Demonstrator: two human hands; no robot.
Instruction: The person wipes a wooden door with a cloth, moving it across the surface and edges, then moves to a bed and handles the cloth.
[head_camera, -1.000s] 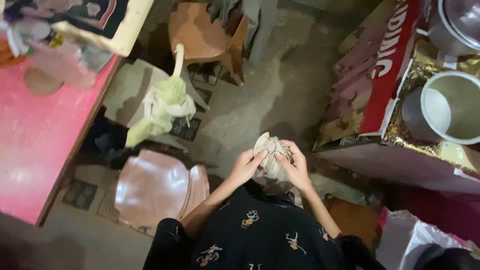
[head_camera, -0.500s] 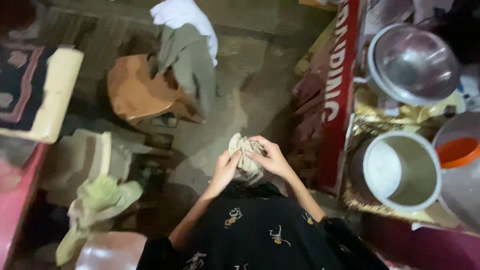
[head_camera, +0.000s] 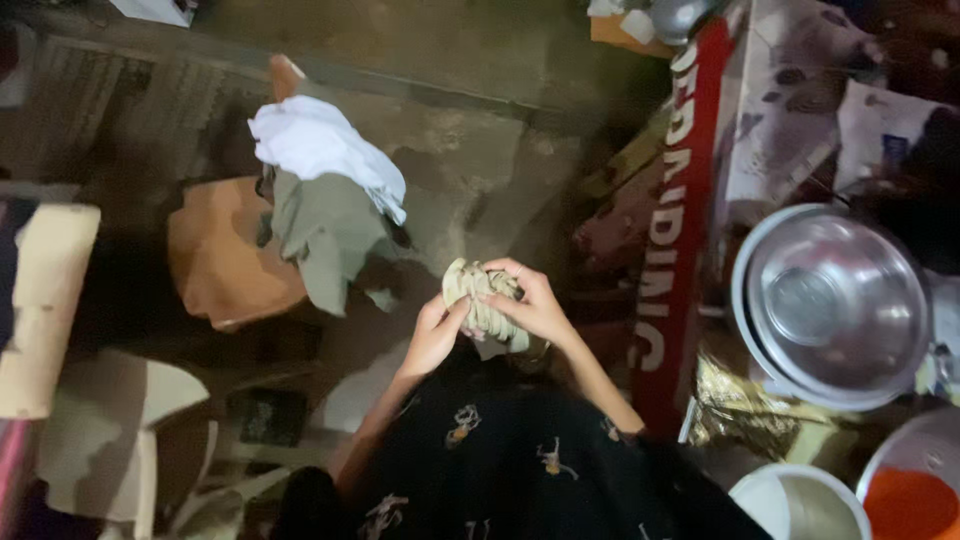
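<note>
A crumpled beige cloth (head_camera: 478, 297) is bunched up between both of my hands, in front of my dark patterned garment (head_camera: 500, 450). My left hand (head_camera: 436, 334) pinches its lower left side with fingers and thumb. From the right, my right hand (head_camera: 537, 303) wraps over the cloth, its fingers curled across the top. The lower part of the cloth is hidden behind my hands.
An orange plastic chair (head_camera: 225, 255) draped with white cloth (head_camera: 315, 145) and grey-green cloth (head_camera: 325, 235) stands to the left. On the right a table edged with a red banner (head_camera: 665, 240) carries a steel bowl (head_camera: 835, 305), a white pot (head_camera: 795, 505) and an orange-lidded vessel (head_camera: 915, 495).
The view has swung forward and right: the pink table and pink chair left the frame and the steel bowl came in. Both hands kept hold of the cloth, working it.
</note>
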